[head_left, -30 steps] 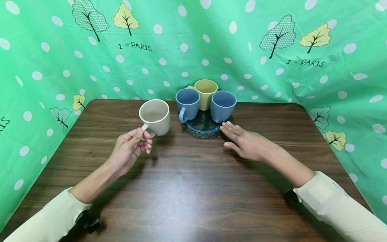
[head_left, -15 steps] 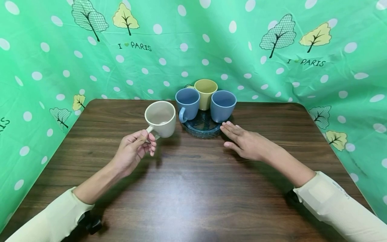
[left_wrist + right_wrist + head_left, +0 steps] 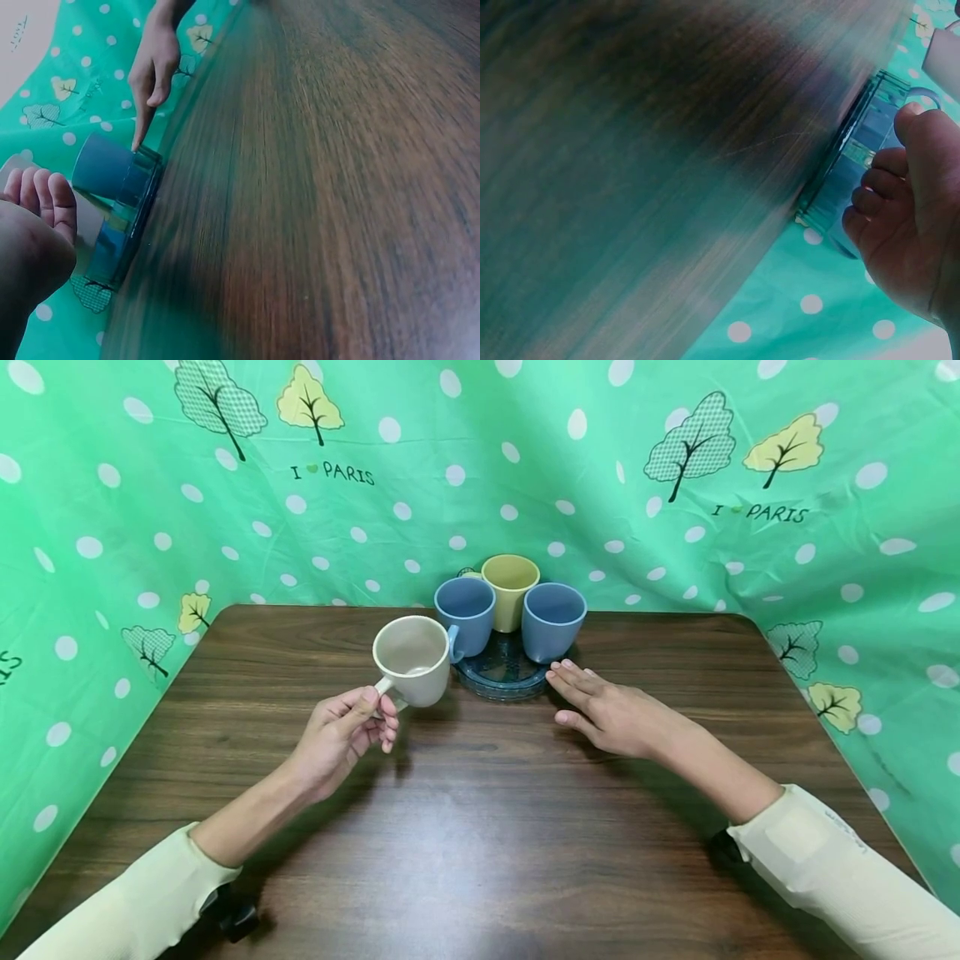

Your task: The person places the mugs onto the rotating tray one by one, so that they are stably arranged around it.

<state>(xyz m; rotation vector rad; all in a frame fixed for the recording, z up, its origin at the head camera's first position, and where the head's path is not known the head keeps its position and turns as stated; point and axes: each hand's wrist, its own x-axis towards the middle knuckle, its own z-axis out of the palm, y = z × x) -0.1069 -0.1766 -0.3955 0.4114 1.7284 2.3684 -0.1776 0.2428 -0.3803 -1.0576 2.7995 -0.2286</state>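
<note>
My left hand (image 3: 341, 739) pinches the handle of a cream mug (image 3: 425, 683), holding it upright above the table, left of a round dark-blue glass tray (image 3: 498, 685). In the head view the cream mug overlaps the handle side of a blue mug (image 3: 468, 631); whether they touch I cannot tell. A second blue mug (image 3: 552, 628) stands at the tray's right, and a yellow mug (image 3: 513, 597) at its back. My right hand (image 3: 611, 714), fingers extended, rests its fingertips against the tray's right front rim. The right wrist view shows the cream mug (image 3: 943, 61) off the table.
The brown wooden table (image 3: 465, 827) spreads in front of the tray. A green dotted cloth (image 3: 420, 468) with tree prints hangs behind the table and along both sides, close behind the yellow mug.
My left hand has carried the cream mug rightward and slightly toward me, so it has come nearer the tray and now overlaps the left blue mug's handle. My right hand stays still.
</note>
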